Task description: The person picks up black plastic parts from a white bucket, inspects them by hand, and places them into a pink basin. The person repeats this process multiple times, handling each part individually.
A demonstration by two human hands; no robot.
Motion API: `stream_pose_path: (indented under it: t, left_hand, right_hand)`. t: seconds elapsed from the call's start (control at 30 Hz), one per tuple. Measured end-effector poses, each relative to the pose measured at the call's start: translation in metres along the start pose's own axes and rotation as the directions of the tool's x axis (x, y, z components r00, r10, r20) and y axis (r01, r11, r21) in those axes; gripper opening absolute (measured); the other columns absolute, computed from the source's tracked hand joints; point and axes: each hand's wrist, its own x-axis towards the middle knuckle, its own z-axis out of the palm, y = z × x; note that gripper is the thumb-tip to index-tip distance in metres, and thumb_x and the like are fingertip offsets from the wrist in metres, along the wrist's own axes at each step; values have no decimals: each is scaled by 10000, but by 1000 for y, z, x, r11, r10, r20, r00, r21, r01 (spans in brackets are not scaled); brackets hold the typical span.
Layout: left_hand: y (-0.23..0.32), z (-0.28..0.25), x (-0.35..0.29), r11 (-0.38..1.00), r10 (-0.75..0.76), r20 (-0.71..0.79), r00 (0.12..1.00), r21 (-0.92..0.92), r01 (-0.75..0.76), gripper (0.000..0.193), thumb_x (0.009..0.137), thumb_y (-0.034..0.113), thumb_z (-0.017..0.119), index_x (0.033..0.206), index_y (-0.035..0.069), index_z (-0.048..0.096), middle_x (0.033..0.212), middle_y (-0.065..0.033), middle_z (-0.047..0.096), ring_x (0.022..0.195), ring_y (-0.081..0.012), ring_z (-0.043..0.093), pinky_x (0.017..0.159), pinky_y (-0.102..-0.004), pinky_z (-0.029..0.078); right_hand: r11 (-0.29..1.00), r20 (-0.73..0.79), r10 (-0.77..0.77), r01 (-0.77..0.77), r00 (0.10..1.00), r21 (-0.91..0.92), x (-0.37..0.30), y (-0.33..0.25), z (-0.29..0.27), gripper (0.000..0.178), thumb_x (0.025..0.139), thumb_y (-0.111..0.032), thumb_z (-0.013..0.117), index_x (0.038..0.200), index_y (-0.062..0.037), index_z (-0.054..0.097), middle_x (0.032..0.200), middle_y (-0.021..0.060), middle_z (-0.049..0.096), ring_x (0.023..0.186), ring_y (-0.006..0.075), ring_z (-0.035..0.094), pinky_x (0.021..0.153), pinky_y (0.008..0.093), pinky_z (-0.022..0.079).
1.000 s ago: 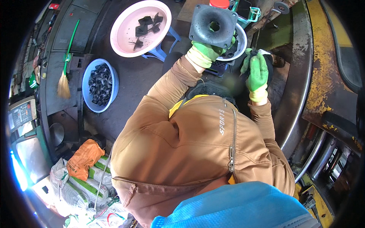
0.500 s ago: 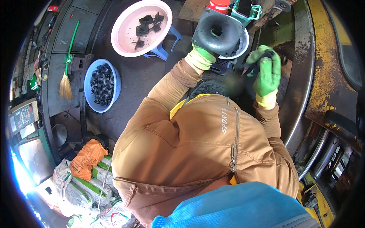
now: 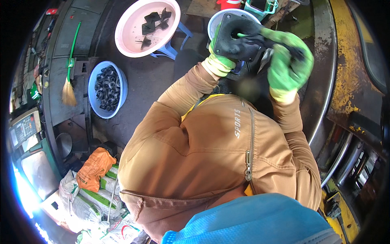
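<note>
My left hand, in a green and pale-yellow glove, grips a black rubber part with a squarish flange, corner holes and a round opening in its middle. Most of my left fingers are hidden behind the flange. Close against its right side is my right hand, gloved alike, closed and somewhat blurred. A dark, soft-looking piece runs between its fingers toward the flange; its kind is unclear. A greyish, shiny sliver shows below the right fingers. A green tip lies at the opening; which hand it belongs to I cannot tell.
Behind the part stands a white basin. To the left, a pink basin with black pieces rests on a blue stool; a blue tub holds several black parts. A rusty yellow machine edges the right side.
My right hand has come up and left to the black rubber part, bringing the dark piece with it. The part has tilted and shifted slightly; its flange now faces differently.
</note>
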Motion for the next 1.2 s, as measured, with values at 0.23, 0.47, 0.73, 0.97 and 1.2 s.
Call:
stream_pose_path:
  t: [0.23,0.47,0.73,0.97,1.2]
  left_hand:
    - [14,8,3,795,200,88,976,568,-214,377,716,94,775,1063,25,645,1087,-80,658,1012,-176,626,844,-307,529]
    - [14,17,-1,972,53,136,989,-234,-20,283,933,73,522,1209,19,552,1163,-125,604,1043,-182,609,854,-303,516]
    - [17,17,0,996,83,218,972,-31,-78,300,886,200,635,1135,40,586,1104,-117,633,1010,-263,611,912,-377,480]
    - [15,11,4,778,72,183,980,604,-170,441,879,147,623,1281,15,499,1233,-118,579,1143,-221,559,981,-331,455]
    - [18,18,-2,995,7,141,990,-98,7,375,996,281,471,1260,23,539,1221,-142,603,1152,-245,561,1019,-382,437]
  right_hand:
    - [991,-92,14,-2,996,132,25,-21,2,260,915,77,519,1161,-8,517,970,156,674,924,261,679,836,358,562]
    - [931,191,66,9,979,-365,34,-26,15,209,919,43,554,1125,9,558,975,139,678,891,188,667,833,316,530]
    - [941,179,68,-4,982,-339,28,-30,5,189,892,-32,623,1080,-13,627,956,105,689,852,185,673,761,336,548]
    - [988,-124,106,-90,987,127,38,-37,-11,231,936,26,512,1162,13,554,955,200,687,873,257,689,834,345,535]
    - [962,95,199,-177,975,-206,27,-17,9,220,889,-10,636,1108,-18,612,972,84,688,875,155,656,803,291,528]
